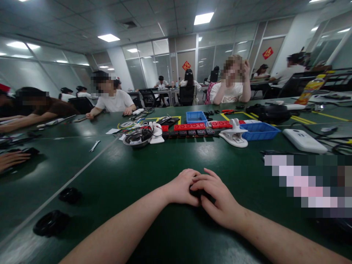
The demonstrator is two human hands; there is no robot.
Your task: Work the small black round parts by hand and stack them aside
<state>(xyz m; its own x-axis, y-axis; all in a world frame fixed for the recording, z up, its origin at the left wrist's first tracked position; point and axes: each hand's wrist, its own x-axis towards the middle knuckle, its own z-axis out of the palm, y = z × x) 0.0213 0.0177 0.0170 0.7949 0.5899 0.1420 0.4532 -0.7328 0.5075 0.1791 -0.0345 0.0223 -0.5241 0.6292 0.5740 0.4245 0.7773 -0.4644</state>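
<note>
My left hand (183,187) and my right hand (221,200) meet over the near middle of the green table (170,227). Between them is a small black object (208,195), mostly covered by my curled fingers, so its kind cannot be made out. The right fingers reach across to the left hand and overlap its fingertips. Off to the left lie two black, rounded items that look like coiled cable, one farther away (69,195) and one nearer (51,223); neither hand touches them.
Across the table stand a metal bowl of cables (137,142), red socket blocks (189,127), a white clip stand (235,135) and a blue tray (260,132). A wrench (94,146) and another person's hand (13,160) are at left. A white device (304,140) lies right.
</note>
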